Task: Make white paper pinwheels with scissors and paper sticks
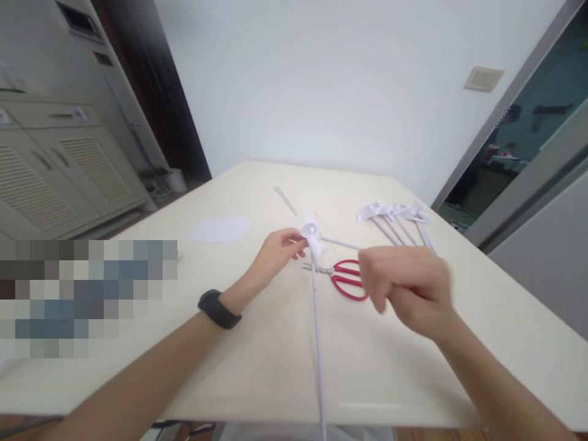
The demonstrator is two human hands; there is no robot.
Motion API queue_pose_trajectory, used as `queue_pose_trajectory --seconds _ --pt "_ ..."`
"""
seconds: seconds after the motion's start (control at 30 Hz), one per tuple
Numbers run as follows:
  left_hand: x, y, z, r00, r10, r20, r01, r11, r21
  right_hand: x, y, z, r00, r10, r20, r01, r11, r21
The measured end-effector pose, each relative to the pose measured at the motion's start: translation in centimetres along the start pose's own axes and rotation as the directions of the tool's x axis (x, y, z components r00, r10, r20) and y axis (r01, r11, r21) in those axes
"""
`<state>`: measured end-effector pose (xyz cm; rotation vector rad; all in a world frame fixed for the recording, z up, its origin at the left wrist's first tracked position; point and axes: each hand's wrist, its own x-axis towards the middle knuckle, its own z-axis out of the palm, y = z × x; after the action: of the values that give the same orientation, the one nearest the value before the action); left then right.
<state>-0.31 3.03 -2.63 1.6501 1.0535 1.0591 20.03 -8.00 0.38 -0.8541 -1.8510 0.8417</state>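
Over the table's (266, 367) middle, a ruffled white paper flower (316, 248) points far, its slim pale stem (317, 331) running past the near edge; the left hand (282, 246) pinches the bloom, the right hand (407, 285) is clenched.

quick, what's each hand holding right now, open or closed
Left hand: closed on the paper flower.
Right hand: fingers curled closed; cannot tell if anything is inside.

You get soft, diffuse light, brightest on the white wall (340, 86) at upper centre; the doorway (528, 147) at far right is dim. Faint shadows soften the tabletop (386, 367). Your right hand (408, 288) is motion-blurred, wide-angle distortion tilts the louvred cabinet (59, 156) at left, and coarse pixelation covers the left edge.
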Motion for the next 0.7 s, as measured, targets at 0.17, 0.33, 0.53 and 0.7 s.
queue_pose_trajectory --seconds 0.17,0.33,0.53,0.7 --pt "-0.1 0.0 0.1 0.999 -0.021 0.033 0.022 1.000 -0.019 3.4 3.2 0.2 0.959 0.277 0.053 -0.277 0.961 -0.012" --pt "-0.3 0.4 0.2 0.997 -0.020 0.077 0.025 0.998 -0.064 2.9 5.3 0.6 0.950 0.295 0.103 -0.300 0.953 0.038" --pt "-0.1 0.0 -0.1 0.996 -0.017 0.084 0.034 0.978 -0.204 2.6 5.2 1.0 0.930 0.336 0.150 -0.345 0.938 0.033" --pt "0.1 -0.6 -0.2 0.998 -0.005 0.067 0.025 0.954 -0.299 2.5 5.0 1.5 0.932 0.332 0.144 -0.336 0.942 0.006"
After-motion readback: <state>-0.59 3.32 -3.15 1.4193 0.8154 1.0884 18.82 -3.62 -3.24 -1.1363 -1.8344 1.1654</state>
